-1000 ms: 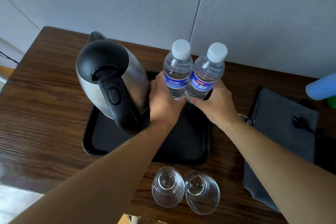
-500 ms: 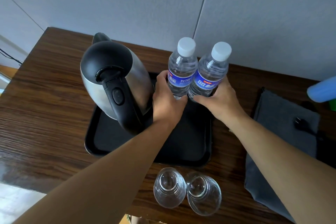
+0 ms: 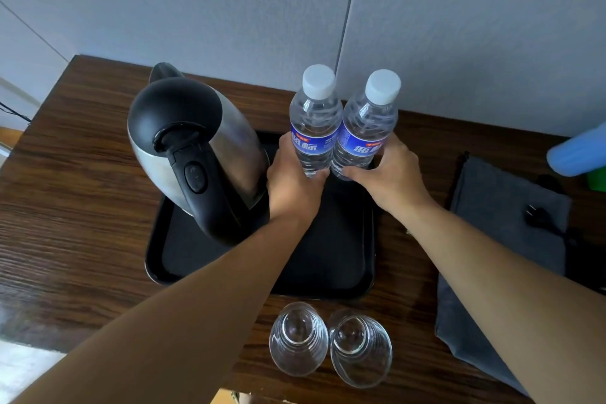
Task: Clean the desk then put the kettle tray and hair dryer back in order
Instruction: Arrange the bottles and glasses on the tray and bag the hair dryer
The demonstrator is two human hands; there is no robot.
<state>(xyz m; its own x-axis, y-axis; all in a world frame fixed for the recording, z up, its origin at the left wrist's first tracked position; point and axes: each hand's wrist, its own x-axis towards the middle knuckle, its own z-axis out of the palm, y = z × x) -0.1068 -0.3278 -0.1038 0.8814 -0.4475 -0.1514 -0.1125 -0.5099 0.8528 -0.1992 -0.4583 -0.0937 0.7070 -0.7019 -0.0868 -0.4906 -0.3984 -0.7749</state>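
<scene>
A black tray (image 3: 334, 259) lies on the dark wooden desk (image 3: 75, 207). On its left part stands a steel kettle (image 3: 196, 154) with a black lid and handle. Two water bottles stand upright, touching side by side, at the tray's back right. My left hand (image 3: 292, 184) grips the left bottle (image 3: 313, 128) near its base. My right hand (image 3: 393, 174) grips the right bottle (image 3: 367, 131) the same way. A black plug (image 3: 537, 216) and cord rest on a grey pouch (image 3: 498, 239) to the right; the hair dryer itself is not visible.
Two clear glasses (image 3: 298, 338), (image 3: 360, 348) stand upside down on the desk in front of the tray, near the front edge. A blue cylinder (image 3: 577, 151) and something green sit at the far right. A grey wall rises right behind the desk.
Both hands stay on the bottles, which have shifted slightly within the tray's back right corner. The kettle and glasses have not moved.
</scene>
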